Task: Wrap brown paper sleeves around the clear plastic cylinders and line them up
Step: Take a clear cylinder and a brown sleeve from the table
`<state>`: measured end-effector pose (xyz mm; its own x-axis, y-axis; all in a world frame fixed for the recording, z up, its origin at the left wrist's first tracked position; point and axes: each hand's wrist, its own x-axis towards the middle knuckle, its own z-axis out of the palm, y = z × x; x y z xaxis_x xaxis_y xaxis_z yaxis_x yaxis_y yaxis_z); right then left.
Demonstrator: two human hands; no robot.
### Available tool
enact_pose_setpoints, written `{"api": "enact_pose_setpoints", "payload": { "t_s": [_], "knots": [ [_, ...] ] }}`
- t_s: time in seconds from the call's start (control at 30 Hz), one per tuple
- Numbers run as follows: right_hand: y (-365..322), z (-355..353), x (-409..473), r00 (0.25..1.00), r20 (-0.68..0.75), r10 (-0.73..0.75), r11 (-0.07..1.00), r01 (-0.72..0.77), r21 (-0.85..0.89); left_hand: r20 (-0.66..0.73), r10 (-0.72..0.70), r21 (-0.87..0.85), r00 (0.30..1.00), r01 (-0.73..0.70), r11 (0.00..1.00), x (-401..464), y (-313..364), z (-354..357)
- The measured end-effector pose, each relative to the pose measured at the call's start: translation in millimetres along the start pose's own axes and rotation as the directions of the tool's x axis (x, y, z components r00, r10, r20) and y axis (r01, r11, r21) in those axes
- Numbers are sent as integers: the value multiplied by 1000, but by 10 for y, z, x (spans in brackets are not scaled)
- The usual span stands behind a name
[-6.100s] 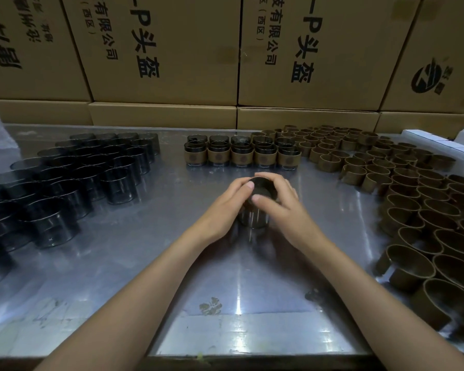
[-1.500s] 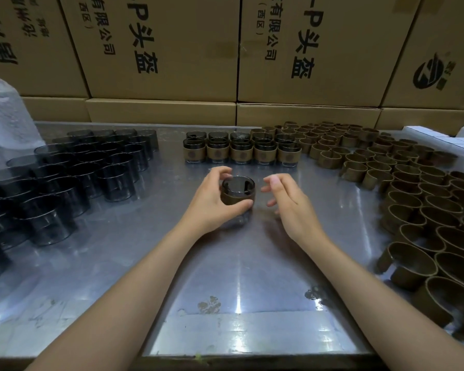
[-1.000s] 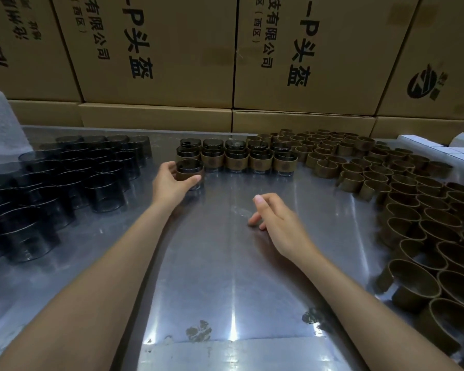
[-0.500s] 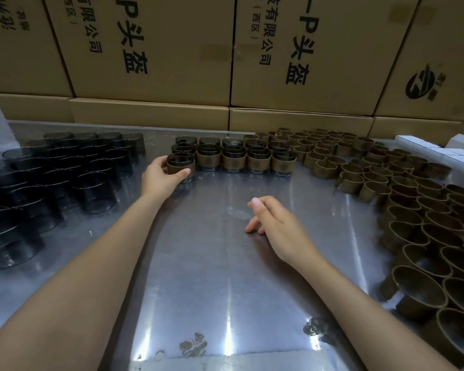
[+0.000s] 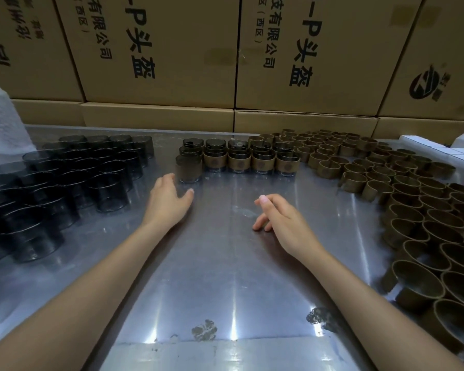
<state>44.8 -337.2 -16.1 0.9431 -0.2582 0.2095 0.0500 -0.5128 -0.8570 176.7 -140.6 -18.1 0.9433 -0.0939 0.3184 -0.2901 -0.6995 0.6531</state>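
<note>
A newly sleeved cylinder [image 5: 188,169] stands at the left end of the front row of sleeved cylinders [image 5: 263,163] at the table's middle back. My left hand [image 5: 168,200] lies just in front of it, fingers relaxed and holding nothing. My right hand [image 5: 280,220] rests on the metal table with loosely bent fingers, empty. Bare clear cylinders [image 5: 65,178] crowd the left side. Loose brown paper sleeves [image 5: 413,199] cover the right side.
Stacked cardboard boxes [image 5: 156,54] wall off the back edge. A white plastic bag [image 5: 3,127] sits at the far left, white blocks [image 5: 445,149] at the far right. The shiny metal table [image 5: 231,277] stretches bare between my forearms.
My left hand carried the sleeved cylinder to the left end of the row, set it down and let go, drawing back slightly. My right hand stayed low on the table.
</note>
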Motion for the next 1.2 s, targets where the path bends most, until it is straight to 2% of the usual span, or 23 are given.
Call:
{"api": "enact_pose_setpoints", "payload": {
  "t_s": [0.07, 0.13, 0.23, 0.3, 0.43, 0.57, 0.67, 0.77, 0.87, 1.0, 1.1, 1.2],
  "knots": [
    [-3, 3, 1, 1000, -6, -3, 1000, 3, 7, 62, 72, 148, 995, -81, 986, -200, -38, -80],
    [-8, 2, -1, 1000, -9, -4, 1000, 4, 6, 78, 153, 215, 985, -166, 962, -363, -71, -151],
    [-8, 4, -5, 1000, -13, -11, 1000, 11, 4, -55, 249, 193, 967, -235, 953, -449, -47, -291],
    [-3, 1, -7, 1000, -10, -18, 1000, 18, 1, -162, 261, 255, 952, -215, 943, -406, -42, -379],
    [13, 0, -1, 1000, -10, -24, 1000, 23, -13, -260, 177, 452, 949, -43, 891, -298, -184, -528],
    [22, 0, 5, 999, -18, -26, 1000, 26, -18, -307, 59, 393, 950, 70, 917, -237, -290, -612],
    [33, 4, 14, 999, -15, -29, 999, 28, -20, -309, 73, 381, 948, 53, 923, -208, -302, -599],
    [35, 9, 31, 999, -20, -31, 999, 31, -14, -281, 149, 285, 948, -66, 956, -247, -223, -526],
    [36, 15, 46, 999, -18, -30, 999, 30, -25, -173, 313, 178, 934, -283, 942, -355, -45, -361],
    [43, 19, 41, 999, 26, -35, 998, 37, -50, -17, 602, 97, 799, -598, 796, -513, 215, -134],
    [51, 21, 20, 993, 79, -83, 985, 94, -148, -16, 653, -5, 757, -653, 757, -642, 409, 9],
    [53, 11, 6, 987, 113, -118, 965, 141, -223, -70, 635, -102, 770, -638, 763, -749, 583, 131]
  ]
}}
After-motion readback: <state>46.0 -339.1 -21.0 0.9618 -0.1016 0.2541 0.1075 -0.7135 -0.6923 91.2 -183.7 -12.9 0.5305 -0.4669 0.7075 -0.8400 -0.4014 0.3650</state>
